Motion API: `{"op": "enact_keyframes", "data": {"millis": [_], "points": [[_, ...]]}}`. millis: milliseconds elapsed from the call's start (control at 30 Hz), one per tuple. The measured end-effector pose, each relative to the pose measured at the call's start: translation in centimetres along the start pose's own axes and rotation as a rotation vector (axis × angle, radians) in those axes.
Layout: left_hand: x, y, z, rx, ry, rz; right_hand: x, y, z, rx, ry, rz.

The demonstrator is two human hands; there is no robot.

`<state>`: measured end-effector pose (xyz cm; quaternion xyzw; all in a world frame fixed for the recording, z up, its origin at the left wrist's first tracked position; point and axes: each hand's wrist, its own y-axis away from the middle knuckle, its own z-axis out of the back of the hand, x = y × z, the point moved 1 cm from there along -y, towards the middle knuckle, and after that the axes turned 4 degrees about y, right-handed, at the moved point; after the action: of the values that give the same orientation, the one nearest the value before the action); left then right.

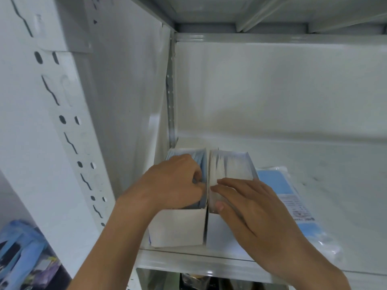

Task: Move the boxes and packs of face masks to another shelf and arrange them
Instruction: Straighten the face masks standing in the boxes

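Two open white boxes of face masks stand side by side at the left end of a white metal shelf (335, 206). My left hand (173, 185) reaches into the left box (178, 229), its fingers curled round the blue masks inside. My right hand (249, 208) lies flat with straight fingers on the white masks of the right box (230, 164), the thumb at the box's left wall. A flat clear pack of blue masks (293, 201) lies on the shelf just right of the boxes, partly under my right wrist.
The shelf's side wall and a perforated upright (69, 126) stand close on the left. The back wall (272, 91) is behind. Bare shelf surface stretches to the right. Blue packaged items (18, 254) sit low at the left, and dark items show under the shelf.
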<state>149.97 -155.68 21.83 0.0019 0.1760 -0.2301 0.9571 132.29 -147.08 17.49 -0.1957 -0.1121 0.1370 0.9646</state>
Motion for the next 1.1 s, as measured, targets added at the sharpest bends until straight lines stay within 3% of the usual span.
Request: {"op": "enact_keyframes", "data": {"millis": [133, 300, 533, 700, 867, 1100], "points": [[0.3, -0.5, -0.7, -0.093, -0.091, 0.018, 0.1, 0.0, 0.0, -0.013, -0.002, -0.002], [0.9, -1.1, -1.4, -0.159, 0.067, 0.038, 0.1, 0.0, 0.0, -0.025, 0.003, -0.007], [1.7, 0.4, -0.4, -0.406, 0.245, -0.030, 0.0, 0.0, -0.2, -0.034, -0.014, -0.020], [1.4, 1.7, -1.1, -0.280, 0.208, -0.124, 0.3, 0.0, 0.0, 0.020, 0.018, -0.036], [1.4, 4.3, -2.2, -0.455, 0.057, -0.241, 1.0, -0.2, 0.9, 0.075, 0.099, -0.008], [2.0, 6.0, -3.1, -0.426, 0.013, -0.194, 2.4, -1.2, 0.5, 0.271, 0.107, 0.120]]}}
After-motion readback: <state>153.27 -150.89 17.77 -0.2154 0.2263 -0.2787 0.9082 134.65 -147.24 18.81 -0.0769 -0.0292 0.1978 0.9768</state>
